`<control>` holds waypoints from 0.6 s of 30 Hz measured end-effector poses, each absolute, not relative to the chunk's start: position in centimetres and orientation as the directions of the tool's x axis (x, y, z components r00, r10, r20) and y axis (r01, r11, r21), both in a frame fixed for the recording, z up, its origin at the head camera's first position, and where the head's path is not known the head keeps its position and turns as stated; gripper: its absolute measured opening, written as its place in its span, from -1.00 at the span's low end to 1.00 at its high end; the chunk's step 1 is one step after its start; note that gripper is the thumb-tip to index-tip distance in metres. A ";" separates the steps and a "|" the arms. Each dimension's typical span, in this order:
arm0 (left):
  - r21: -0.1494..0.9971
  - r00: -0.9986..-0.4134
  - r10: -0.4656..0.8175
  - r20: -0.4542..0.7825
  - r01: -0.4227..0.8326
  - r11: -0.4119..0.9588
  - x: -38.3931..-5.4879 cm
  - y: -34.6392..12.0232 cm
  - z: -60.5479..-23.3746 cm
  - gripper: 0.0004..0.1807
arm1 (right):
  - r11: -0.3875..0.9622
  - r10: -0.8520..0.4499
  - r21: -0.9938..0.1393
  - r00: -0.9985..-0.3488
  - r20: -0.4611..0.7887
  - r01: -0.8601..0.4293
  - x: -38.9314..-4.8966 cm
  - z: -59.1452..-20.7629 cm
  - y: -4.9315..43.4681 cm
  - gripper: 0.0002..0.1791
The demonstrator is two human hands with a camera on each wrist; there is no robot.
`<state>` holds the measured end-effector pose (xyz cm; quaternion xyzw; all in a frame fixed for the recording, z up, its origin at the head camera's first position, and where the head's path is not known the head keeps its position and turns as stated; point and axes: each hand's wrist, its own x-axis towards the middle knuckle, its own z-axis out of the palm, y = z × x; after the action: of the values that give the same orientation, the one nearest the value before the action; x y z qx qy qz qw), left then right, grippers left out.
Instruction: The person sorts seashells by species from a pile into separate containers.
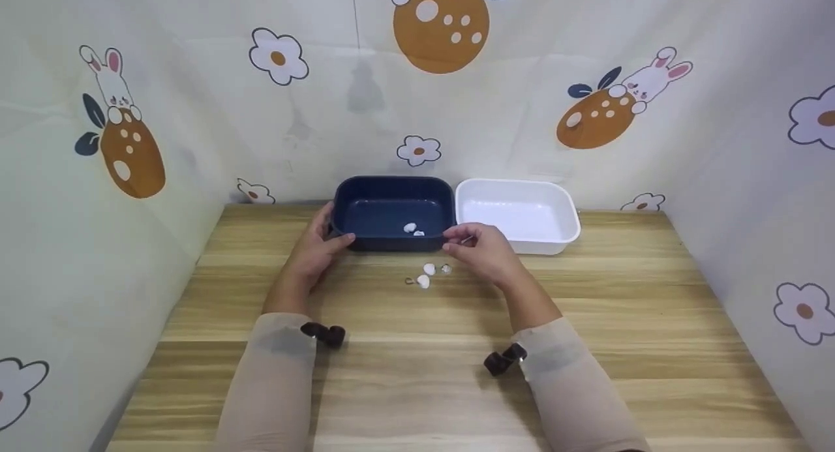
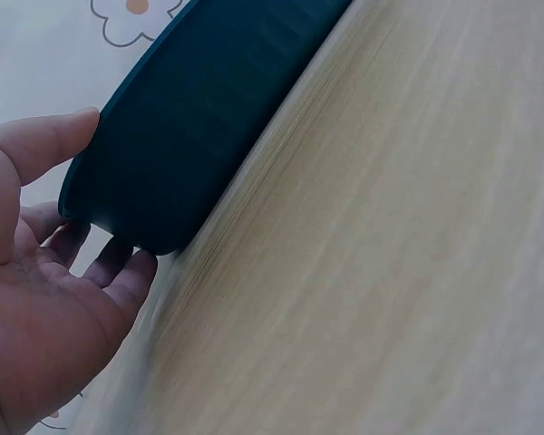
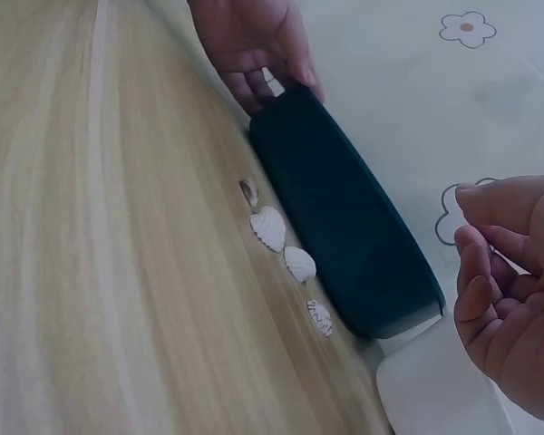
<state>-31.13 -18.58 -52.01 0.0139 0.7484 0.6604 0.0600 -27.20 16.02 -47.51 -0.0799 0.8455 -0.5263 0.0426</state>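
Note:
My left hand point(image 1: 314, 251) grips the left end of a dark blue tub point(image 1: 398, 243), thumb at its rim and fingers against its end wall. Two small white pieces, one a shell point(image 1: 409, 227), lie inside the tub. By the tub's front right corner is my right hand point(image 1: 484, 251). Its fingers point(image 3: 476, 294) are loosely curled, with a gap below the thumb and nothing visible between. In front of the tub, white ribbed seashells point(image 3: 268, 228), a rough whitish piece point(image 3: 319, 318) and a small brownish curved piece point(image 3: 248, 192) lie on the table.
A white tub point(image 1: 571, 233) stands close against the blue tub's right side. Both sit at the back of the wood-grain table point(image 1: 404, 374), before a patterned cloth wall point(image 1: 196, 113). Cloth also hangs at the left and right sides.

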 end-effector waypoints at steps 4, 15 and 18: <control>0.990 -0.993 0.102 -0.065 -0.052 0.129 -31.0 -18.6 -52.0 0.01 | 0.429 -0.200 -0.899 -0.980 0.001 -0.088 -27.2 -48.1 16.2 -0.68; 0.991 -0.995 0.087 -0.055 -0.044 0.124 -31.1 -18.5 -52.0 0.00 | 0.505 -0.286 -0.861 -0.953 -0.096 -0.065 -27.5 -49.8 16.8 -0.70; 0.992 -0.995 0.085 -0.057 -0.046 0.121 -31.1 -18.5 -52.0 0.00 | 0.525 -0.305 -0.849 -0.945 -0.117 -0.064 -27.6 -50.2 16.8 -0.69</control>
<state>-31.11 -18.46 -51.97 0.0128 0.7471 0.6628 0.0494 -27.61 16.83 -50.20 -0.1067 0.8640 -0.4755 0.1264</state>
